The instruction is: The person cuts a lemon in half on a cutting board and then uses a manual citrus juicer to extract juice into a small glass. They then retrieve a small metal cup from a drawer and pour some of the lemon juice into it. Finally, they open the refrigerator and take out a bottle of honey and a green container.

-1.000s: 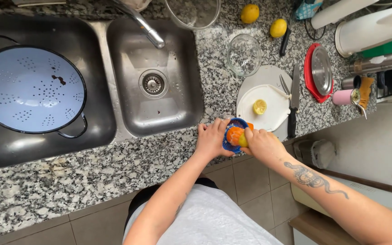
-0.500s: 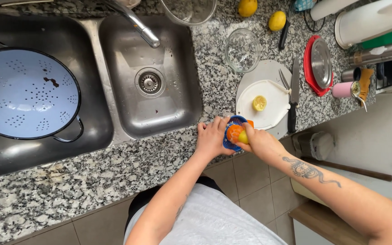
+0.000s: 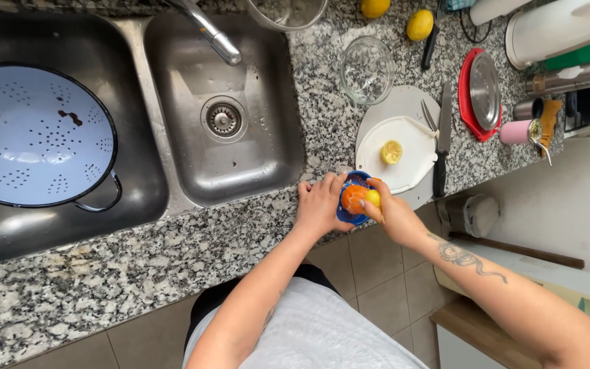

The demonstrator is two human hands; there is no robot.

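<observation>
Your left hand (image 3: 322,205) is wrapped around the blue juicer (image 3: 351,199) at the worktop (image 3: 192,246) edge, its grip closed on the rim to hold it down. Your right hand (image 3: 394,215) has its grip pinched on the citrus half (image 3: 358,198), which sits on the juicer cone, just below the white board (image 3: 404,154) where a spent lemon half (image 3: 391,152) lies beside the knife (image 3: 443,140). This looks like the squeezing step, midway through. The next move would call for firm downward pressure with a twist of the wrist, while your left hand keeps the juicer from sliding off the worktop edge.
</observation>
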